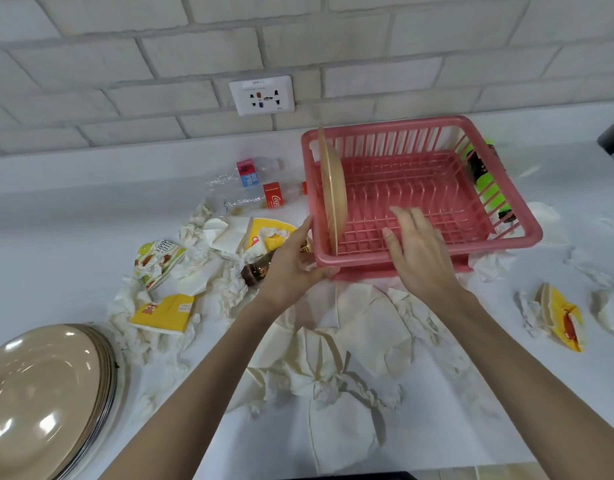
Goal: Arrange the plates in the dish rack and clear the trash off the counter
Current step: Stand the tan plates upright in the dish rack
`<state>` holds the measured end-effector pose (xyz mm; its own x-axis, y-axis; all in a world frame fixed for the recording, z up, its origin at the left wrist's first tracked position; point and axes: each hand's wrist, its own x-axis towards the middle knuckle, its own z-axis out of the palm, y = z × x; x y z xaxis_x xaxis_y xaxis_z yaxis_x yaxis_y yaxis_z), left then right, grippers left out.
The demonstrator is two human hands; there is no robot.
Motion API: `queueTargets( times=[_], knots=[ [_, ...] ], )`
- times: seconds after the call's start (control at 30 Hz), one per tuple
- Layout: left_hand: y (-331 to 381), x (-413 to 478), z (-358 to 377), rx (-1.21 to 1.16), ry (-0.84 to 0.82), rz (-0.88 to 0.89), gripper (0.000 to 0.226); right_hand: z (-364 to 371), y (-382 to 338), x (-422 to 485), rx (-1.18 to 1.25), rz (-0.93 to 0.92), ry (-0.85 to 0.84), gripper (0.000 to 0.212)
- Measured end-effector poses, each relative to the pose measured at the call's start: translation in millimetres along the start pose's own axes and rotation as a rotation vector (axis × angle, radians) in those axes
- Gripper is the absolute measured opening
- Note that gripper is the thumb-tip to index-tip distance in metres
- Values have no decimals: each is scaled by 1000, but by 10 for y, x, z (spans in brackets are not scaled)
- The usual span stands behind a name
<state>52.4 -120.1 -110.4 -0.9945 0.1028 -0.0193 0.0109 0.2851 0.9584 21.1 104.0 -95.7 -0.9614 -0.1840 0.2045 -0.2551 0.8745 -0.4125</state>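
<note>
While crumpled napkins (319, 358) and empty bottles (264, 192) are crowding the table (73, 209) around the dish rack (426, 247), the left hand (291, 265) is gripping the rack's near-left corner. The right hand (416, 251) is hovering over its near rim, fingers spread and holding nothing. One tan plate (333, 188) is standing upright at the rack's left end, and the plate stack (46, 393) is sitting at near left.
</note>
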Motion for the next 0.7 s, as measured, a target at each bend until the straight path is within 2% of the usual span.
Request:
queueTargets(
  times=[0.27,0.47,0.57,0.63,0.7],
  knots=[
    [-7,-2,-34,2,8,-31,94,-26,-50,-38,37,-91,-14,32],
    [-40,-171,-131,34,51,-22,89,-79,-349,-264,188,-225,21,23],
    [-35,-428,-342,37,100,-26,62,-56,-641,-433,274,-289,27,14],
    [-24,-669,-533,53,148,-49,37,19,-908,-558,340,-295,-35,12],
    [-26,-959,-767,40,198,-87,21,165,-1226,-654,401,-289,-143,12]
  ],
)
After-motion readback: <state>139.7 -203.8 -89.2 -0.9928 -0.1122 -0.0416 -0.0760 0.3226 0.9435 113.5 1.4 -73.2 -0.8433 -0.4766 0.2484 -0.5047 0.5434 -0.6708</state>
